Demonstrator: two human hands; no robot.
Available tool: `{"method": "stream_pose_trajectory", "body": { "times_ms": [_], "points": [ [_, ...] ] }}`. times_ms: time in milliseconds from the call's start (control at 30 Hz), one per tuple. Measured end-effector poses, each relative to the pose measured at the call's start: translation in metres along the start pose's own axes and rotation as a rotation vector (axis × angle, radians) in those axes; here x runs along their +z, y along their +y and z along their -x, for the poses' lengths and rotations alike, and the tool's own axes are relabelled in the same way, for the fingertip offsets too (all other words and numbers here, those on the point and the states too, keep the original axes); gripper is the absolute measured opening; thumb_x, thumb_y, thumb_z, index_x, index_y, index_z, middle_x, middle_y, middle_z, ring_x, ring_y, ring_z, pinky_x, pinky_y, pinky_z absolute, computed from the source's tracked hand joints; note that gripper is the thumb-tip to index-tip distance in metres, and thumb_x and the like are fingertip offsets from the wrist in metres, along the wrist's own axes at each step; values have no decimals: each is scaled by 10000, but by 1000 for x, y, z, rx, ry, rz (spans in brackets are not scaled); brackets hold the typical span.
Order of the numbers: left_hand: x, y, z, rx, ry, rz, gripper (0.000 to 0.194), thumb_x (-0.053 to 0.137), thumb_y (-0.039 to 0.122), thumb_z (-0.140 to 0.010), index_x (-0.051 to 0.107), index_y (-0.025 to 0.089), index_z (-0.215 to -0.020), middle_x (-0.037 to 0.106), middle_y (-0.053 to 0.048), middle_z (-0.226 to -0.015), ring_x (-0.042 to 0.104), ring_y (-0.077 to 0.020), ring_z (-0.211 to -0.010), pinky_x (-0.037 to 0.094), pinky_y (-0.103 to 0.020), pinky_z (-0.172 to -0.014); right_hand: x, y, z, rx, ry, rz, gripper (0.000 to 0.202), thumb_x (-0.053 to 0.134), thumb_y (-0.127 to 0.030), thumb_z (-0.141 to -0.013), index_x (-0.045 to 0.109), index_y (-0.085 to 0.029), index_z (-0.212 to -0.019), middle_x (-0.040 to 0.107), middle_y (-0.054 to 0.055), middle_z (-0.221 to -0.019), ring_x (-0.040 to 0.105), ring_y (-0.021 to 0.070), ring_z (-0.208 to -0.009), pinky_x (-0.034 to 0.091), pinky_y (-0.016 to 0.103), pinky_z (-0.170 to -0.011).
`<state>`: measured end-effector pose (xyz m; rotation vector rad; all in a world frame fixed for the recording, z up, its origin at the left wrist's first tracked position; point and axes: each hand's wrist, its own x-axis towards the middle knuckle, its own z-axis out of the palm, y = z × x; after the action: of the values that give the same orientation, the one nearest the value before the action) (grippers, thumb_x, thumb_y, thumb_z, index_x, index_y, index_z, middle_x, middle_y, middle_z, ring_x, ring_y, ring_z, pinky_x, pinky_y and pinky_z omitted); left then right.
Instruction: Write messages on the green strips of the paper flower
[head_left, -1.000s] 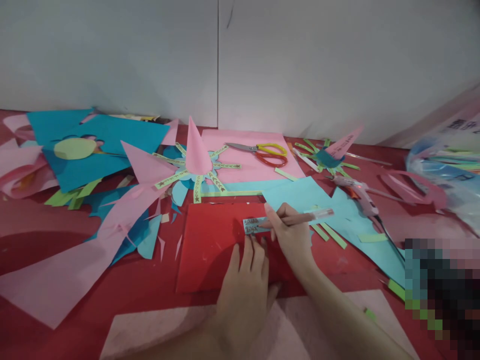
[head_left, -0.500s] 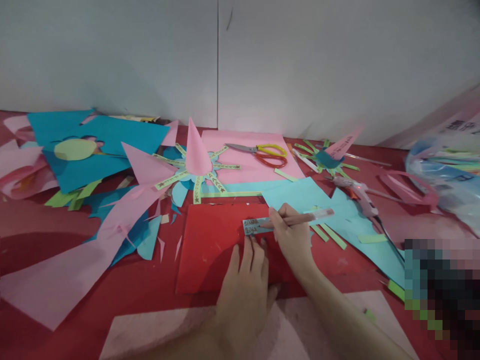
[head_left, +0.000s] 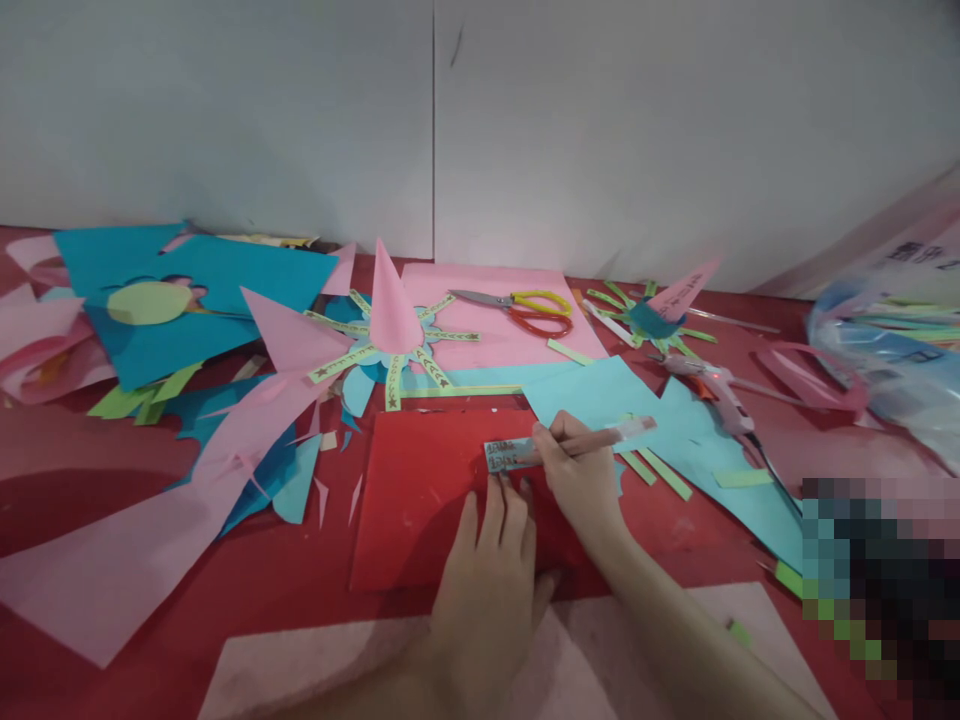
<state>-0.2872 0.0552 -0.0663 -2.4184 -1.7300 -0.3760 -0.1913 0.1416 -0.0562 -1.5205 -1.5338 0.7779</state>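
Observation:
My right hand [head_left: 581,475] is closed round a pen [head_left: 600,437], its tip at a small light-blue paper strip [head_left: 528,453]. Dark handwriting covers the left part of the strip, and my fingers hide some of its right part. Beneath the strip lies a red card [head_left: 420,500]. My left hand [head_left: 491,570] rests flat on the card with its fingers stretched out, the tips at the strip's lower edge. Beyond the card a pink paper cone [head_left: 394,305] stands on a blue base with lettered strips radiating outward.
Scissors [head_left: 517,307] lie on pink paper at the back. A glue gun [head_left: 712,387] rests at the right, near a second, smaller pink cone [head_left: 684,292]. Blue sheets [head_left: 202,295] and pink scraps [head_left: 112,590] cover the left. A plastic bag [head_left: 892,340] sits far right.
The pen has shifted slightly left in my right hand's grip, its tip staying over the strip. My left hand keeps its place on the card.

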Motion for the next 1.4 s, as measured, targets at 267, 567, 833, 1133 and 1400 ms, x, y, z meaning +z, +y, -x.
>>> {"method": "stream_pose_trajectory", "body": {
  "times_ms": [267,567,833,1133,1400],
  "points": [
    [-2,1,2,9,-10,-5,449,450,415,-777,592,105,-1070,586,-111,-1126,478,-259,-1086,404,-376,-884,-1,3,0,60,22,-62,323,486,-248,-770,286,-224,-519,303,-86,-393,483,113,-423,333,201,-439],
    [0,0,1,8,-8,4,432,434,413,-785,602,115,-1051,587,-102,-1123,480,-255,-1079,404,-378,-883,0,4,1,52,33,-54,327,489,-267,-767,281,-225,-519,306,-90,-388,464,108,-402,355,200,-448],
    [1,0,2,6,10,1,440,439,414,-782,602,106,-1051,591,-109,-1113,475,-259,-1079,404,-379,-882,-1,2,0,18,21,-13,324,477,-254,-768,284,-219,-510,298,-83,-404,494,111,-434,307,192,-422],
    [0,0,1,15,19,-10,461,454,423,-771,594,98,-1065,583,-114,-1132,470,-264,-1088,397,-383,-888,-1,4,1,19,3,4,319,475,-191,-739,270,-209,-495,306,-83,-403,431,92,-419,317,191,-447],
    [0,0,1,7,8,-3,443,441,422,-779,599,117,-1059,587,-103,-1127,475,-259,-1088,398,-380,-883,-1,4,0,23,3,-51,338,498,-220,-760,287,-206,-496,358,-90,-387,437,84,-392,312,189,-437]
  ]
}}
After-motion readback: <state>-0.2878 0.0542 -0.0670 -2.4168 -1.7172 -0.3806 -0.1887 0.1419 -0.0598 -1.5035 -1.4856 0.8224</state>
